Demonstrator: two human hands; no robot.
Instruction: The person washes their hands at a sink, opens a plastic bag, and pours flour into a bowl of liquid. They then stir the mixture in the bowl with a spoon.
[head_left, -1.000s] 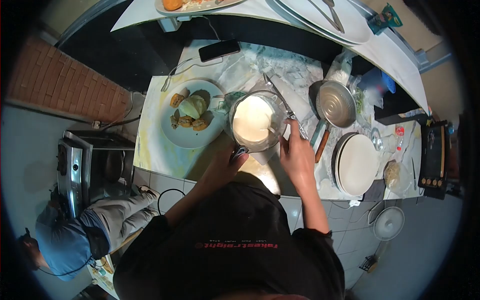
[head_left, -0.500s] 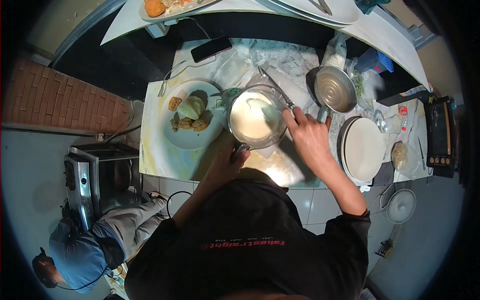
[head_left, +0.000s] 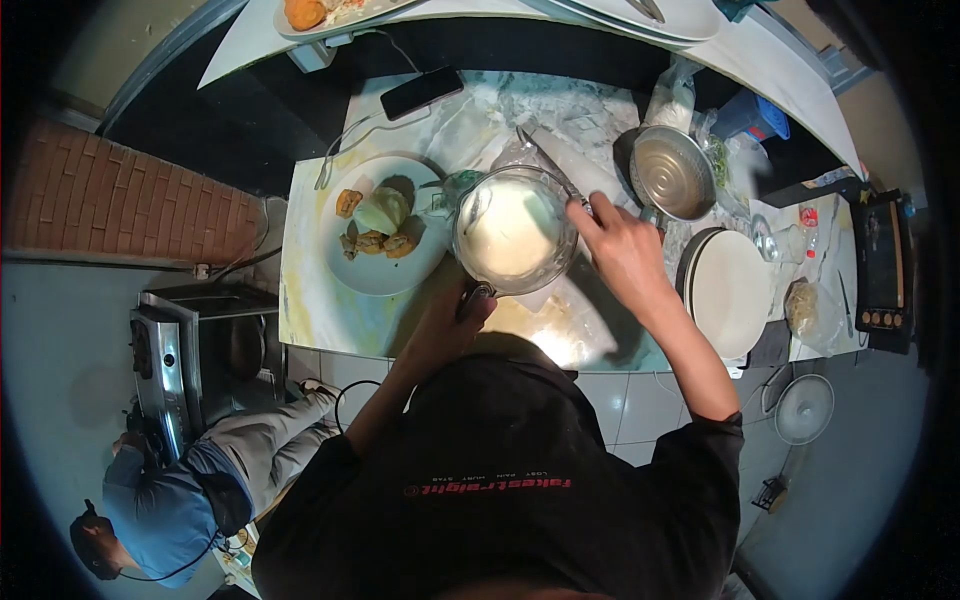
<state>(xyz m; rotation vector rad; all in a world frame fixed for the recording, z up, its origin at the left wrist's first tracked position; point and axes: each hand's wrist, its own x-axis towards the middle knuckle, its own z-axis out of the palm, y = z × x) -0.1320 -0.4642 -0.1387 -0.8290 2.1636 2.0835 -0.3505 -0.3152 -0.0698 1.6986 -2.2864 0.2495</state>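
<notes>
Gripping the clear bowl [head_left: 568, 246] by its handle [head_left: 482, 291] in the left hand [head_left: 458, 315], just beside the plate [head_left: 370, 282]; poising the right hand [head_left: 630, 255] near the rim, can't tell whether gripping anything. Best keep the pale liquid [head_left: 505, 240] level, working gently.

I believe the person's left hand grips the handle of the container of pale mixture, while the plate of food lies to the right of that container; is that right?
Not quite: as the head view shows, the plate of food lies to the left of the container of pale mixture. The left hand does grip that container's handle.
</notes>
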